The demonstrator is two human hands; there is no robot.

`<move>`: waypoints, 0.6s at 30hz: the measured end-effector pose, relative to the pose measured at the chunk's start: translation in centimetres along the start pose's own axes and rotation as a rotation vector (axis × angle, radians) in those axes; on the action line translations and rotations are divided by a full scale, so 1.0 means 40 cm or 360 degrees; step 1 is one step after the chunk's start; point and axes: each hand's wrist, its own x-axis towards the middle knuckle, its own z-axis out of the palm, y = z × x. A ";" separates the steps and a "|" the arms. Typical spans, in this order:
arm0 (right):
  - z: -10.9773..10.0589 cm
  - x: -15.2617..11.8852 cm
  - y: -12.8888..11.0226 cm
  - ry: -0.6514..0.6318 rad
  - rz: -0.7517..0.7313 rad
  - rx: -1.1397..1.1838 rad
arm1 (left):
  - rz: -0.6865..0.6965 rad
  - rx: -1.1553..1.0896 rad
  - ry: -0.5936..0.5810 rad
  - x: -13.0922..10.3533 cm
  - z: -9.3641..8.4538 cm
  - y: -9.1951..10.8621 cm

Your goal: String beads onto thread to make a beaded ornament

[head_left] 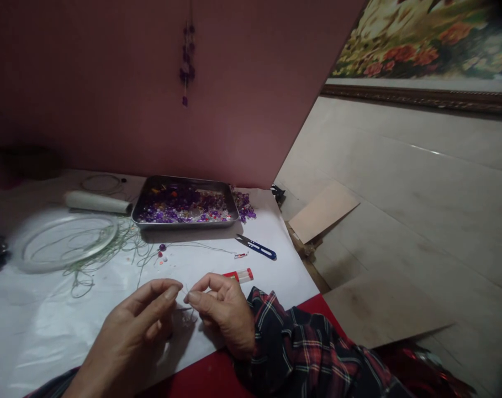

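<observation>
Both hands are held close together above the white-covered table. My left hand point(145, 318) pinches with thumb and forefinger on what looks like a fine thread point(185, 289). My right hand point(226, 309) is also closed in a pinch at that thread, its fingertips just right of the left ones. The thread is so thin that I cannot tell its course or whether a needle is on it. Partly hidden behind my right hand lies a small red and clear case point(244, 275). Thread snips point(257, 246) with a blue handle lie farther back.
A metal tray point(184, 225) of purple, clear and mixed beads stands at the back. Tangled green cord point(126, 237), a clear ring-shaped coil point(22, 249) and a pale tube point(97, 202) lie left. Loose beads point(162, 248) are mid-table; a beaded strand point(186, 66) hangs on the wall.
</observation>
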 end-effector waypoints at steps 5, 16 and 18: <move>-0.002 -0.002 0.001 0.0026 -0.0026 -0.0081 | 0.0022 -0.0044 0.0016 -0.006 0.010 0.006; 0.002 -0.007 -0.006 0.0052 0.0003 -0.0102 | -0.0002 0.0125 -0.0066 0.000 -0.005 0.000; 0.001 -0.008 -0.004 0.0078 -0.0002 -0.0102 | -0.0022 0.0105 -0.0060 -0.005 -0.002 0.004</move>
